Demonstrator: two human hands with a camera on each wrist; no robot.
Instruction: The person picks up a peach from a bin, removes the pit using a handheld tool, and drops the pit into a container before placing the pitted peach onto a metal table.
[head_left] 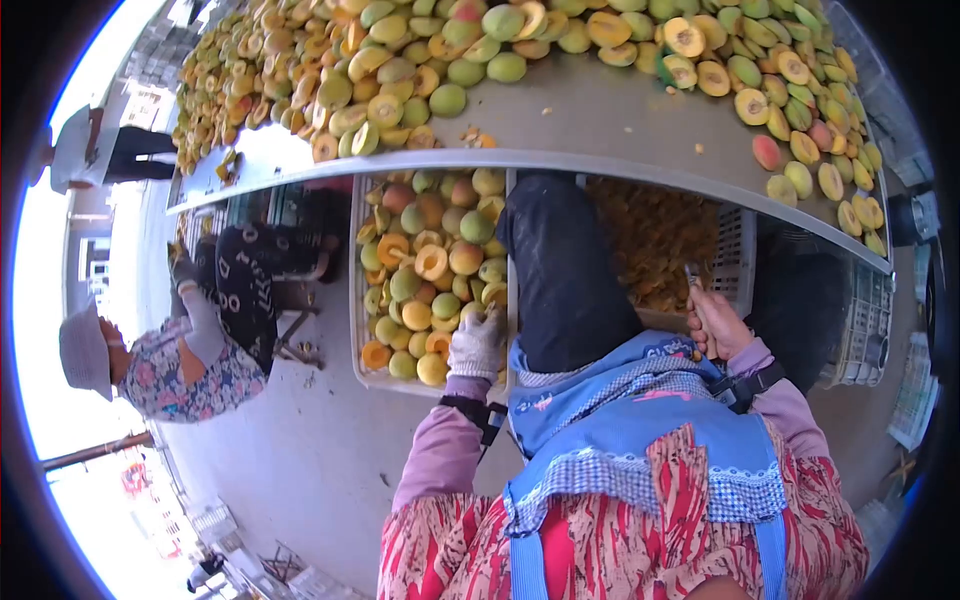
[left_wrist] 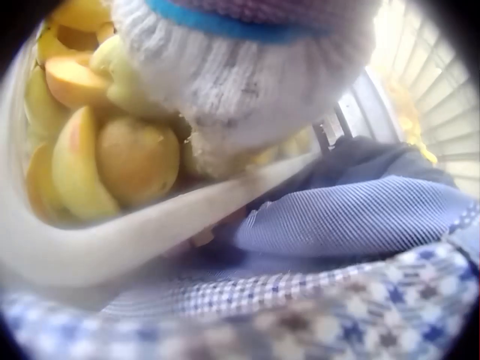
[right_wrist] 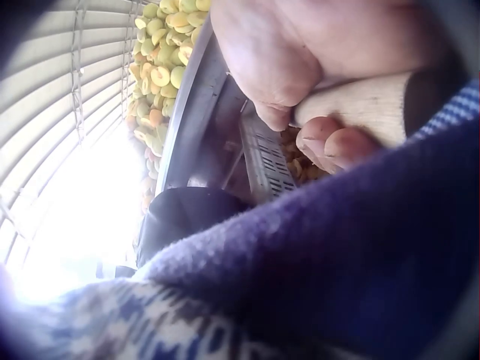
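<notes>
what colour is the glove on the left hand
The glove is white with a blue band at its cuff, best seen in the left wrist view.

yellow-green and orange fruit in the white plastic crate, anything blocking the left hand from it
Nothing visible does: the white-gloved left hand is over the near right corner of the crate, beside the fruit.

The glove (left_wrist: 225, 82) hides whether the left fingers (head_left: 488, 324) grip a fruit (head_left: 431, 262).

Daylight glare, warped edges, hazy wrist views
</notes>
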